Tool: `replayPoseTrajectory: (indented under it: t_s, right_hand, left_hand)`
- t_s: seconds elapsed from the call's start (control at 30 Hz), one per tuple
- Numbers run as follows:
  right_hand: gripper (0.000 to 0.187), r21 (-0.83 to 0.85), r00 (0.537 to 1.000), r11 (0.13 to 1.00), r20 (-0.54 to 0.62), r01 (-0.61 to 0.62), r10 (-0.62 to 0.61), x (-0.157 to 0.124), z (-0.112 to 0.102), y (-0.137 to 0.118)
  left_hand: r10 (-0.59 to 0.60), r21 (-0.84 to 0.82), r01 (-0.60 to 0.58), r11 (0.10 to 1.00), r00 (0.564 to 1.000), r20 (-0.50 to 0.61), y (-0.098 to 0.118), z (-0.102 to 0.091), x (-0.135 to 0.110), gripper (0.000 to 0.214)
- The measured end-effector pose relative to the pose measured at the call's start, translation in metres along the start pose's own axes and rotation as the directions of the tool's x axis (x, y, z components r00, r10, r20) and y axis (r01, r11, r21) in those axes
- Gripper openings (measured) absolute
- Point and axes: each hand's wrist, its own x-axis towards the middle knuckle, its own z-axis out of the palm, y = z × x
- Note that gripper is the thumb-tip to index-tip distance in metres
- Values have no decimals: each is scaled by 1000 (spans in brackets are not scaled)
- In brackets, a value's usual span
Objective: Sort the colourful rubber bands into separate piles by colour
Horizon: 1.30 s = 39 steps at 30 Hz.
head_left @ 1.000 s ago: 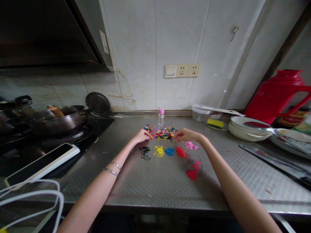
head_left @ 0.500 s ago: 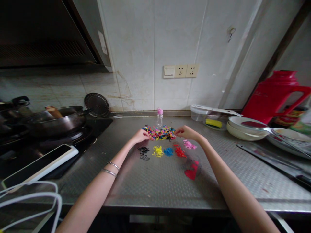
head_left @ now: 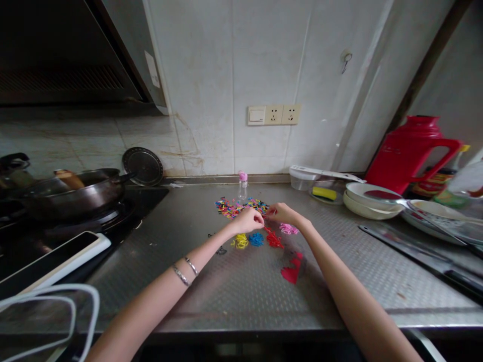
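Note:
My left hand (head_left: 247, 220) is closed in a pinch above the blue pile (head_left: 256, 239) and beside the red pile (head_left: 274, 239) of small rubber bands; what its fingertips hold is too small to make out. Close by, my right hand (head_left: 283, 214) has its fingers drawn together at the right end of the mixed-colour heap of rubber bands (head_left: 225, 207). A yellow pile (head_left: 240, 242) and a pink pile (head_left: 289, 229) lie in the same row. My left wrist partly covers the black pile (head_left: 221, 250). Behind the heap stands a small clear bottle with a pink cap (head_left: 243, 187).
A clear bag with red print (head_left: 292, 269) lies on the metal counter (head_left: 241, 301). To the right are a knife (head_left: 415, 259), stacked bowls (head_left: 372, 208), a yellow sponge (head_left: 324, 193) and a red thermos (head_left: 407, 151). A pan (head_left: 83, 193) sits on the stove at left.
My left hand has moved right, from the heap's left end to beside the red pile. My right hand stays near the heap's right end. The whole view has shifted slightly.

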Motion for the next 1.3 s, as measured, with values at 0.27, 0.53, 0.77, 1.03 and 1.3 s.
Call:
replayPoseTrajectory:
  t_s: [0.27, 0.53, 0.77, 1.03, 1.3]
  right_hand:
    - [20, 25, 999, 999, 18, 46, -46, 1, 6, 1]
    - [18, -24, 1000, 1000, -18, -11, 10, 2, 8, 1]
    - [21, 85, 998, 996, -53, 32, -27, -2, -15, 5]
    - [22, 176, 947, 984, 317, -5, -52, -11, -22, -6]
    - [28, 121, 978, 993, 207, 4, -30, -9, -21, -10]
  left_hand:
    - [25, -5, -25, 1000, 994, 109, 7, 11, 11, 19]
    - [-146, -100, 140, 985, 988, -56, -40, -44, 5, 25]
    - [-268, -65, 260, 963, 944, -191, -81, -71, -10, 18]
    - [-180, 27, 180, 983, 984, 11, -93, -65, -15, 15]
    - [-182, 115, 179, 977, 983, 15, -99, -64, -29, 16]
